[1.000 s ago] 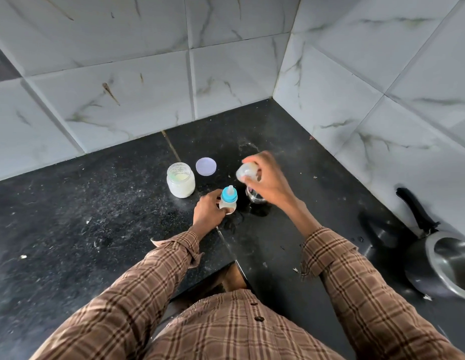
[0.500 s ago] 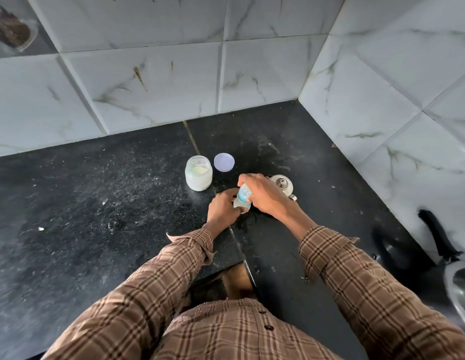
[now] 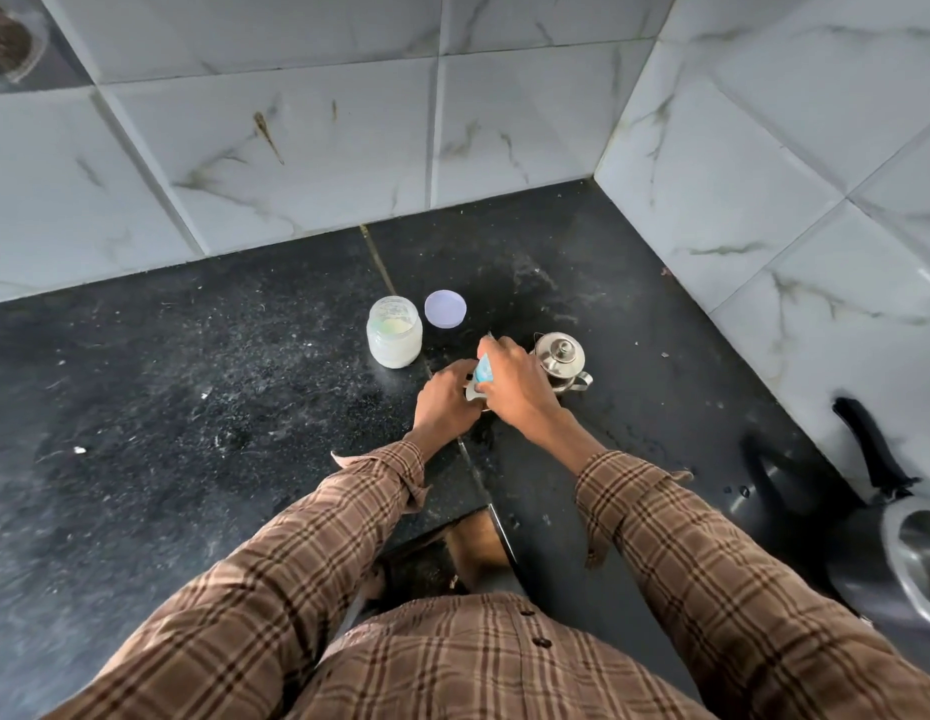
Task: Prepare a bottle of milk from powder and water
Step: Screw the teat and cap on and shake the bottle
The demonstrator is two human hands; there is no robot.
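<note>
No text, label, brand, number or sign can be read on anything in view.

On the black speckled stone counter (image 3: 193, 407), the left hand (image 3: 445, 402) and the right hand (image 3: 512, 381) both grip a small baby bottle with a blue top (image 3: 482, 374). Beside them stand a steel lidded pot (image 3: 560, 362), an open glass jar of white powder (image 3: 394, 332) and its round pale lid (image 3: 445, 309).

Black speckled bench (image 3: 193, 407); open powder jar (image 3: 394, 332) stands on it; lid (image 3: 445, 309) just right of the jar; steel pot (image 3: 560, 360) farther right.
</note>
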